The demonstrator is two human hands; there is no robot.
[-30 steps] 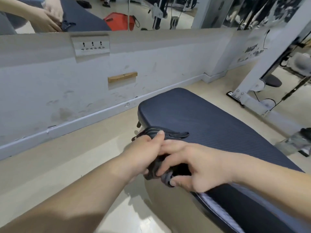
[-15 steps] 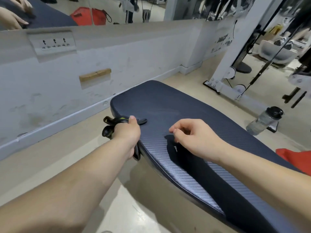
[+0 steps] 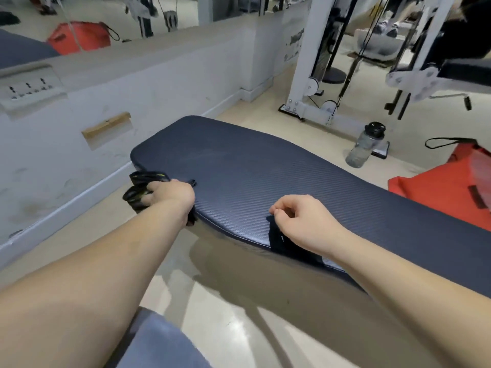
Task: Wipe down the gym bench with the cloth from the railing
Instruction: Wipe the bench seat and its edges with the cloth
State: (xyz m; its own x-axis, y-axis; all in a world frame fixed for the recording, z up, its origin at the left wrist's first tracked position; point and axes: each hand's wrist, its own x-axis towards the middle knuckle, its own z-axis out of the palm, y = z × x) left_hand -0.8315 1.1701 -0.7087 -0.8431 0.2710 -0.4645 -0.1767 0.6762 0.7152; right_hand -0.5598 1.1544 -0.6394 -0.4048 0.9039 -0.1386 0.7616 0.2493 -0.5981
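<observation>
The dark blue padded gym bench (image 3: 265,168) runs from the centre to the right edge. My left hand (image 3: 170,196) grips a black bundle with yellow marks (image 3: 140,187) at the bench's near left edge; part of the bundle hangs off the side. My right hand (image 3: 297,219) is over the bench's near edge with its fingers curled, thumb against fingertips. It pinches the top corner of a dark cloth (image 3: 281,240), which lies flat under the hand and drapes over the bench's edge.
A grey wall with a socket strip (image 3: 29,87) runs along the left. A white cable machine frame (image 3: 308,75) stands behind the bench. On the floor to the right are a clear water bottle (image 3: 365,146) and a red bag (image 3: 441,189).
My hands, together on the black bundle a second ago, have separated. The right hand moved right along the bench with the dark cloth; the left kept the bundle.
</observation>
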